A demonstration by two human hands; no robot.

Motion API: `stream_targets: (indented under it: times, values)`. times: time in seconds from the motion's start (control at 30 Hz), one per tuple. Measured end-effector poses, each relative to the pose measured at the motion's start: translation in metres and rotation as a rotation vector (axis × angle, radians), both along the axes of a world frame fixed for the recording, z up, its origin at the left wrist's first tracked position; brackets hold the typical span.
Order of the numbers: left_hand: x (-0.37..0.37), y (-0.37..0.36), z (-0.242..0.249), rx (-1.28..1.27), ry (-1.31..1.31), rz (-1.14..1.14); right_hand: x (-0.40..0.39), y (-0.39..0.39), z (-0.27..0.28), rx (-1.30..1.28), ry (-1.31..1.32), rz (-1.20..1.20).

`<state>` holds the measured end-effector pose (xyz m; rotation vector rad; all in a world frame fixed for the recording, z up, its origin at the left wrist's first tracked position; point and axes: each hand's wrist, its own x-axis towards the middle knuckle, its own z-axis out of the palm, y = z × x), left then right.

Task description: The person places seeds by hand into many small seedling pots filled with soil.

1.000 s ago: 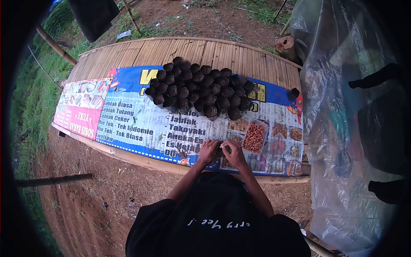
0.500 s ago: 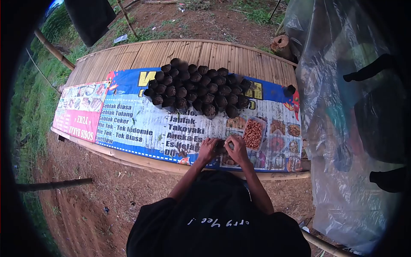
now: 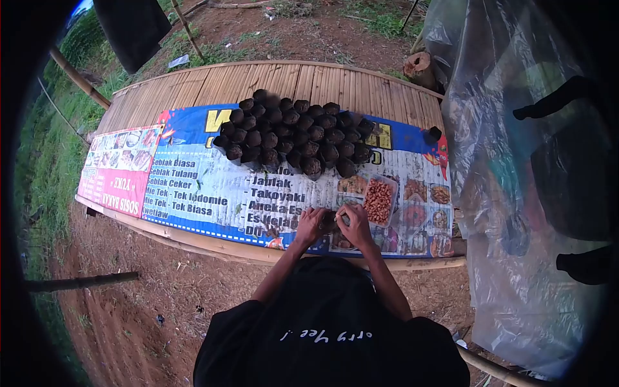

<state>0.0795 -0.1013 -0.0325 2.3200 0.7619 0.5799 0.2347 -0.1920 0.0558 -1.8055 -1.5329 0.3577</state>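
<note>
Near the front edge of the banner-covered bamboo table, my left hand [image 3: 311, 224] is wrapped round the side of a small dark pot [image 3: 329, 222]. My right hand [image 3: 353, 224] is at the other side of the pot, its fingers pinched together at the rim; what they hold, if anything, is too small to make out. Just beyond my right hand stands a clear plastic box [image 3: 394, 204] of reddish-brown seeds [image 3: 379, 201]. Farther back, a cluster of several dark pots [image 3: 313, 166] filled with soil stands on the banner [image 3: 187, 187].
A single dark pot [image 3: 432, 135] lies at the table's right end. Clear plastic sheeting [image 3: 496, 303] hangs along the right side. Behind the table is a cut log [image 3: 419, 66]. A dark cloth [image 3: 132, 32] hangs at the upper left, and a pole [image 3: 84, 281] juts in at the left.
The view has shifted slightly. Both hands remain at the small pot, with only slight finger movement at my right hand.
</note>
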Motion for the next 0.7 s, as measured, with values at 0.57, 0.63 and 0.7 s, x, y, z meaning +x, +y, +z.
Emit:
stream_targets:
  times: [0.57,0.63,0.7]
  values:
    - [-0.012,-0.007,0.006,-0.078,0.077,0.088,0.020,-0.065,-0.021,-0.327,0.119,-0.266]
    - [-0.014,-0.007,0.009,-0.036,0.042,0.097,0.021,-0.056,-0.006,-0.175,0.028,-0.330]
    - [-0.017,-0.008,0.012,-0.037,0.046,0.100,0.035,-0.053,-0.015,-0.086,0.021,-0.416]
